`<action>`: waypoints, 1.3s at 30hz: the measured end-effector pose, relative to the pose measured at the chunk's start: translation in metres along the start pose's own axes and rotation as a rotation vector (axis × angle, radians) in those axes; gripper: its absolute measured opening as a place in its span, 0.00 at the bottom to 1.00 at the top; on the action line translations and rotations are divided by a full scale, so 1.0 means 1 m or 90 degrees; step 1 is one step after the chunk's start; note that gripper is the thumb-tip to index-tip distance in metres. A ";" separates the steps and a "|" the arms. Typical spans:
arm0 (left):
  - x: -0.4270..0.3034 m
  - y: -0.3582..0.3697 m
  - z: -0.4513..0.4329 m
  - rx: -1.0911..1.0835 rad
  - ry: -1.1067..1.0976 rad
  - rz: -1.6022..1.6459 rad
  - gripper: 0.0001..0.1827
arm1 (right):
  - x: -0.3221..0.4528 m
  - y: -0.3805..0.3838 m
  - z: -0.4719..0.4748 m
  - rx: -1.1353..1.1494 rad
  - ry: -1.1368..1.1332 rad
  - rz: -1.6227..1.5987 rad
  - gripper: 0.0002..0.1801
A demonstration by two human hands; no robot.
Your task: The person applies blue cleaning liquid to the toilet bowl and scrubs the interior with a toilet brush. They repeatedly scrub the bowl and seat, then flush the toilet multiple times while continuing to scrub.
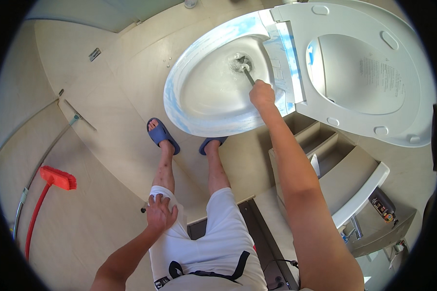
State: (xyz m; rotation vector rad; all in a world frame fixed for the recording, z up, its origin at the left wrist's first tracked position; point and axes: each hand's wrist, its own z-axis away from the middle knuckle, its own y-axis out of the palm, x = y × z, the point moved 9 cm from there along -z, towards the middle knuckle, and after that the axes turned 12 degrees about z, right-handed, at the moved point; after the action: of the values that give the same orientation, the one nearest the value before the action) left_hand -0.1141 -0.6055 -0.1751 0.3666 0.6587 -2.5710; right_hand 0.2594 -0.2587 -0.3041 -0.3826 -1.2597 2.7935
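Observation:
My right hand (262, 94) grips the dark handle of a toilet brush (249, 77). The brush's pale head is down in the water at the drain of the toilet bowl (207, 87), partly hidden by bubbles and splashes. A blue and white cloud pattern covers the bowl's rim. The seat (353, 125) and the lid (344, 72) behind it are raised; printed writing shows on the lid. With fingers spread, my left hand (161, 214) rests on the knee of my white shorts (218, 222) and holds nothing.
A beige cabinet with open compartments (318, 140) stands right of my legs, beside a washbasin (364, 192) with a dark bottle (382, 205). Leftward are a red broom (58, 178) and a long-handled squeegee (76, 115). A floor drain (94, 54) lies near the glass panel (105, 12).

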 end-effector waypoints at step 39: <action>-0.004 0.000 -0.004 0.005 -0.016 0.007 0.22 | -0.023 0.034 0.047 0.134 0.309 -1.041 0.19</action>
State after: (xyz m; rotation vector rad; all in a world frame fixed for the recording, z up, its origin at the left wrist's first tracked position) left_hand -0.1096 -0.6020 -0.1770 0.3387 0.6359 -2.5637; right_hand 0.2717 -0.3189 -0.2954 0.0483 -0.5776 1.2639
